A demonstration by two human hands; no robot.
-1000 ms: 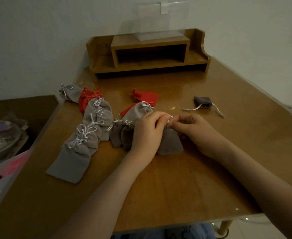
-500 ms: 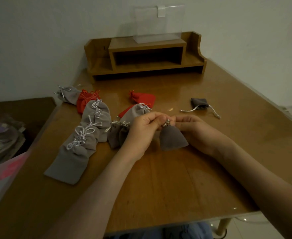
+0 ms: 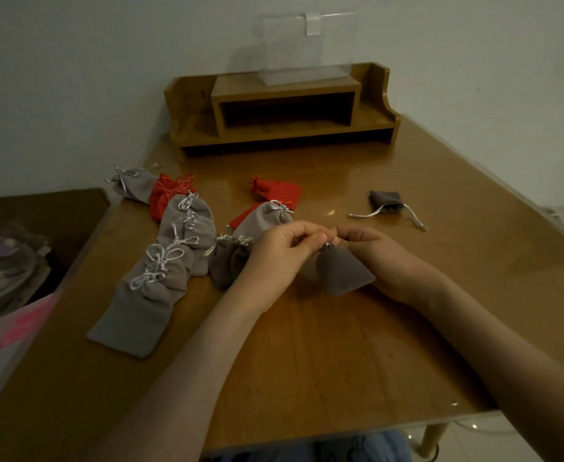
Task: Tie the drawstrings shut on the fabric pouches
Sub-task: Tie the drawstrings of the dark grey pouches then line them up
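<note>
Because both hands gather its neck, the dark pouch [image 3: 343, 273] stands mouth-up at mid-table [image 3: 307, 361]; whether its base touches the wood is unclear. The left hand [image 3: 280, 251] and right hand [image 3: 373, 251] each pinch the silver cord [image 3: 327, 245] with curled fingertips, probably to tighten a knot. Tied pouches [image 3: 174, 261] lie in a row on the left, and an untied pouch [image 3: 385, 201] lies beyond on the right.

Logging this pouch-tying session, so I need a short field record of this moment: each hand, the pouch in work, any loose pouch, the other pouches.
left hand: pinches drawstring at pouch neck
right hand: pinches same drawstring
pouch in work: dark grey pouch, neck gathered
loose pouch: small dark pouch, far right, strings trailing
other pouches: grey and red pouches, left side, bows visible
</note>
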